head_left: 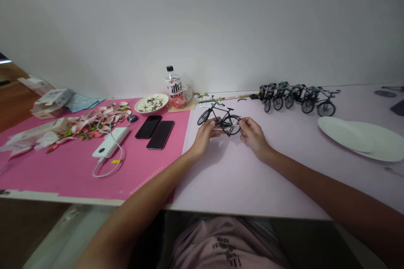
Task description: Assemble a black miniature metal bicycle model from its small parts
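Observation:
A small black model bicycle [227,113] is held up above the light tabletop, its front wheel to the left and slightly raised. My left hand [204,134] is closed on its lower middle, near the pedals, with some fingers behind the frame. At the back wheel, my right hand [252,135] pinches the rear edge between thumb and fingertips; any small part inside that pinch is too small to make out. A short dark curved piece [242,100] lies on the table behind the bicycle.
Several model bicycles [295,97] stand in a row at the back right, with white oval plates [345,134] nearer. To the left, a pink mat [78,178] bears phones [160,135], a white power bank [110,143], petals and boxes. A bottle [176,90] stands beside a dish [151,104].

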A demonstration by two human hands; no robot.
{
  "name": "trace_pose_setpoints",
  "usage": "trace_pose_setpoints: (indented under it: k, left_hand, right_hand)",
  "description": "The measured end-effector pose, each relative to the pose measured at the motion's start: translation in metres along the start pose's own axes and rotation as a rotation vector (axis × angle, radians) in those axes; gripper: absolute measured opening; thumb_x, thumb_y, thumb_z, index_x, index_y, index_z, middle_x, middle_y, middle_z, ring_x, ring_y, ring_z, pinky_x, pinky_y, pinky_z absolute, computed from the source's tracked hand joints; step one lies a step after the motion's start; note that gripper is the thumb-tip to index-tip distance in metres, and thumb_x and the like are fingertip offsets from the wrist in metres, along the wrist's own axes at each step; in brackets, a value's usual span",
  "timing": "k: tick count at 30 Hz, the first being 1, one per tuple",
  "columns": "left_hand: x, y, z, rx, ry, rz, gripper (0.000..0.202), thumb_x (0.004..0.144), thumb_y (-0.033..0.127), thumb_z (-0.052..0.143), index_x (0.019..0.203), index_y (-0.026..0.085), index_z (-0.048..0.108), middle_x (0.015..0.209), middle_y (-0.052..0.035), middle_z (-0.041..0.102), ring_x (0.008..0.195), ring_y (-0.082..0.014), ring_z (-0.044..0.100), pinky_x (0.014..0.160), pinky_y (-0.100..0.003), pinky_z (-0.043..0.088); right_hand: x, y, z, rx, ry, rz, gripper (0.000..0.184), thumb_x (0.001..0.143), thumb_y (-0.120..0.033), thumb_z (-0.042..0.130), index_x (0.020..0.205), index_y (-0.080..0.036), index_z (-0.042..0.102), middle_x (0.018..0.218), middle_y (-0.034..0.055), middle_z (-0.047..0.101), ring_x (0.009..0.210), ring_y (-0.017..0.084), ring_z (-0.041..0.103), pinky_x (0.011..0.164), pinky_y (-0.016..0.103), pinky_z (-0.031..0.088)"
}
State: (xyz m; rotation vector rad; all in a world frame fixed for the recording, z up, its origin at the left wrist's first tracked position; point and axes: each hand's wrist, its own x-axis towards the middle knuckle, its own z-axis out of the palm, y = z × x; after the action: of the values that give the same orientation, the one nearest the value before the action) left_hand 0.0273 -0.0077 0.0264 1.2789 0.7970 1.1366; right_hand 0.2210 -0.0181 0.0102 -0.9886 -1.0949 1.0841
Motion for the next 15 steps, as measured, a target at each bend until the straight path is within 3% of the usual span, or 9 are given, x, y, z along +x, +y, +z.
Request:
trace_pose_setpoints:
  k: [15]
  left_hand:
    - [0.0013,-0.0021,0.0000,-0.072,-0.005,-0.029,0.052,0.085,0.032,0.057,0.133,0.013,0.061,0.091,-0.0098,0.077,0.092,-0.0241,0.074,0.087,-0.036,0.051]
  right_hand:
    - [-0.0007,0.0005,0.0009,0.010,-0.011,0.010,0.049,0.078,-0.066,0.078,0.082,-0.024,0.052,0.065,-0.0083,0.038,0.050,0.007,0.032,0.041,0.020,0.031]
